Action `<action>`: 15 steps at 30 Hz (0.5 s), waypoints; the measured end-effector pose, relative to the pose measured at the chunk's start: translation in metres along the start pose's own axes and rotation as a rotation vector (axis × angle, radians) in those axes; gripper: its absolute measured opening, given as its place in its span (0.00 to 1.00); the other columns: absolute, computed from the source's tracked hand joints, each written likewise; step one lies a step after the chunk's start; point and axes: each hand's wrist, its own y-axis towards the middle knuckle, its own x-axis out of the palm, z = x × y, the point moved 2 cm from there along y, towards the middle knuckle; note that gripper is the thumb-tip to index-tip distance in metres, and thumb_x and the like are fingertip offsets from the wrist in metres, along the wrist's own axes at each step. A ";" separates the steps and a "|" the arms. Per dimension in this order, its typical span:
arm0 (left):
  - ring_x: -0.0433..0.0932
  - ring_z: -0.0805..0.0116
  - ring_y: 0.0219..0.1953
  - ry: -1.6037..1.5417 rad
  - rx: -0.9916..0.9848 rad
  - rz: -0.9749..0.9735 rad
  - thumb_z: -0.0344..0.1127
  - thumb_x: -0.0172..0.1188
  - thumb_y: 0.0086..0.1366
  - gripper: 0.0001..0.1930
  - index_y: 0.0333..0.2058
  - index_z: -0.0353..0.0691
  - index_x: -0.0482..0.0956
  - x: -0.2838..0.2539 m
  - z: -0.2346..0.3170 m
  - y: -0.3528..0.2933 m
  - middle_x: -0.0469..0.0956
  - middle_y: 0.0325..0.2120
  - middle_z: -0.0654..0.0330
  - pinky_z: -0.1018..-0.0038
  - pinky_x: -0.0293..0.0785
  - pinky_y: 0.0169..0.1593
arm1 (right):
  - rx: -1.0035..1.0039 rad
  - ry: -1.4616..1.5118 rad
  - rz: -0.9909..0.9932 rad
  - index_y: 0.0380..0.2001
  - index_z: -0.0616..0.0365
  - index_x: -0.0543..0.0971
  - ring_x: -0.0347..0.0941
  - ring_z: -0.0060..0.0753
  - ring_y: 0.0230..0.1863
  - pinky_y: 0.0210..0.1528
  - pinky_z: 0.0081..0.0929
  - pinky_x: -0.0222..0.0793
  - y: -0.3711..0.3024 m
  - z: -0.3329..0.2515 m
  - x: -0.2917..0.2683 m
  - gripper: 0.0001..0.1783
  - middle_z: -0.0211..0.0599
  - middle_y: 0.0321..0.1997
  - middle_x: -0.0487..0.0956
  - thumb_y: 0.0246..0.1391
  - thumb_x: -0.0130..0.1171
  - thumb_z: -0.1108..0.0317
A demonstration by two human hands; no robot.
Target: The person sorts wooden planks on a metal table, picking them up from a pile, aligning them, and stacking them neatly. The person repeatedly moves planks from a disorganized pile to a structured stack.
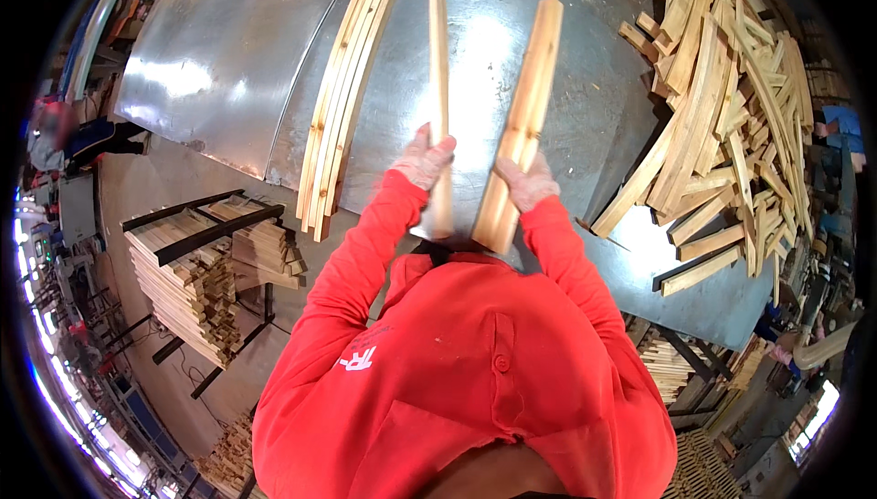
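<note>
Head view, and in the upper middle of the frame it's a narrow wooden slat (439, 52) over the metal table (393, 88) — the left hand (425, 161) curled closed around its lower half. Just right of it, the broader wooden length (533, 79) sits in the right hand (532, 183), fingers wrapped snugly toward the lower end. Stiff stuff, probably light, hardly fragile — rough edges should grip well, though a mid-length hold would likely balance better.
</note>
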 end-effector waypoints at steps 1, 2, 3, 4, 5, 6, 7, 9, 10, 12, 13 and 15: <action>0.75 0.62 0.44 -0.010 -0.033 -0.175 0.48 0.64 0.59 0.42 0.64 0.34 0.54 0.018 0.003 0.000 0.75 0.47 0.51 0.70 0.71 0.50 | 0.095 -0.215 0.056 0.65 0.67 0.55 0.66 0.44 0.63 0.60 0.29 0.64 0.003 -0.002 0.012 0.48 0.53 0.59 0.70 0.48 0.68 0.56; 0.75 0.64 0.44 0.194 0.036 -0.138 0.50 0.66 0.58 0.44 0.65 0.35 0.53 0.026 -0.002 0.001 0.74 0.47 0.50 0.73 0.71 0.50 | 0.186 -0.431 0.108 0.66 0.68 0.54 0.64 0.45 0.64 0.61 0.27 0.63 0.005 -0.007 0.021 0.50 0.56 0.59 0.70 0.48 0.68 0.54; 0.76 0.63 0.41 0.039 0.002 -0.183 0.51 0.65 0.58 0.42 0.63 0.36 0.57 0.034 -0.015 0.012 0.75 0.44 0.51 0.71 0.74 0.46 | -0.074 -0.178 0.143 0.62 0.67 0.60 0.73 0.48 0.53 0.54 0.33 0.70 0.015 0.021 0.027 0.40 0.55 0.52 0.74 0.52 0.65 0.57; 0.77 0.63 0.38 -0.120 -0.032 -0.213 0.53 0.63 0.59 0.39 0.62 0.37 0.60 0.035 -0.027 0.024 0.77 0.41 0.51 0.69 0.76 0.43 | -0.027 0.159 -0.019 0.59 0.66 0.63 0.74 0.46 0.48 0.49 0.34 0.72 0.016 0.021 0.025 0.35 0.53 0.49 0.74 0.54 0.63 0.58; 0.78 0.62 0.36 -0.262 -0.101 -0.276 0.52 0.62 0.60 0.35 0.59 0.37 0.62 0.034 -0.020 0.021 0.77 0.39 0.51 0.67 0.76 0.40 | 0.027 0.499 -0.170 0.56 0.65 0.65 0.75 0.44 0.43 0.44 0.35 0.74 0.016 0.012 0.016 0.31 0.50 0.45 0.75 0.55 0.62 0.60; 0.78 0.61 0.33 -0.405 -0.169 -0.338 0.51 0.61 0.61 0.32 0.57 0.37 0.65 0.029 -0.012 0.016 0.78 0.37 0.51 0.66 0.77 0.37 | 0.084 0.838 -0.321 0.53 0.65 0.67 0.76 0.42 0.37 0.39 0.35 0.76 0.014 0.002 0.012 0.26 0.48 0.42 0.76 0.57 0.60 0.61; 0.78 0.60 0.31 -0.547 -0.237 -0.398 0.49 0.60 0.63 0.28 0.55 0.38 0.68 0.028 -0.002 0.011 0.78 0.34 0.52 0.64 0.78 0.34 | 0.158 0.803 -0.116 0.48 0.64 0.66 0.73 0.34 0.28 0.29 0.31 0.74 0.004 -0.016 0.009 0.17 0.45 0.35 0.74 0.61 0.53 0.66; 0.78 0.58 0.27 -0.755 -0.381 -0.328 0.44 0.57 0.64 0.21 0.51 0.38 0.71 0.030 0.005 0.008 0.78 0.31 0.52 0.61 0.77 0.28 | 0.161 0.667 -0.118 0.52 0.61 0.67 0.74 0.35 0.32 0.31 0.32 0.75 0.015 -0.008 -0.005 0.22 0.43 0.38 0.75 0.59 0.57 0.62; 0.77 0.57 0.25 -0.858 -0.452 -0.291 0.41 0.56 0.65 0.17 0.49 0.38 0.72 0.031 0.006 0.007 0.78 0.29 0.52 0.60 0.76 0.26 | 0.149 0.593 -0.152 0.56 0.62 0.64 0.75 0.38 0.36 0.38 0.34 0.76 0.017 -0.011 -0.007 0.27 0.46 0.42 0.75 0.59 0.57 0.59; 0.77 0.62 0.34 -0.802 -0.391 -0.243 0.40 0.58 0.65 0.19 0.50 0.35 0.72 0.034 0.001 0.008 0.78 0.36 0.54 0.67 0.76 0.37 | -0.085 0.211 -0.109 0.63 0.62 0.57 0.73 0.41 0.46 0.48 0.32 0.71 0.014 -0.016 0.003 0.37 0.47 0.49 0.74 0.57 0.60 0.57; 0.76 0.64 0.37 -0.714 -0.319 -0.129 0.40 0.59 0.65 0.20 0.50 0.33 0.72 0.043 -0.001 0.006 0.77 0.38 0.55 0.69 0.75 0.41 | -0.201 0.018 -0.092 0.67 0.62 0.53 0.72 0.42 0.51 0.54 0.31 0.69 0.009 -0.027 0.014 0.43 0.48 0.52 0.74 0.56 0.61 0.56; 0.74 0.67 0.44 -0.524 -0.182 0.070 0.41 0.60 0.65 0.22 0.50 0.30 0.71 0.058 -0.002 0.006 0.77 0.42 0.56 0.74 0.72 0.49 | -0.223 -0.195 -0.051 0.69 0.65 0.47 0.67 0.40 0.58 0.60 0.25 0.62 0.007 -0.018 0.028 0.56 0.48 0.57 0.72 0.46 0.69 0.56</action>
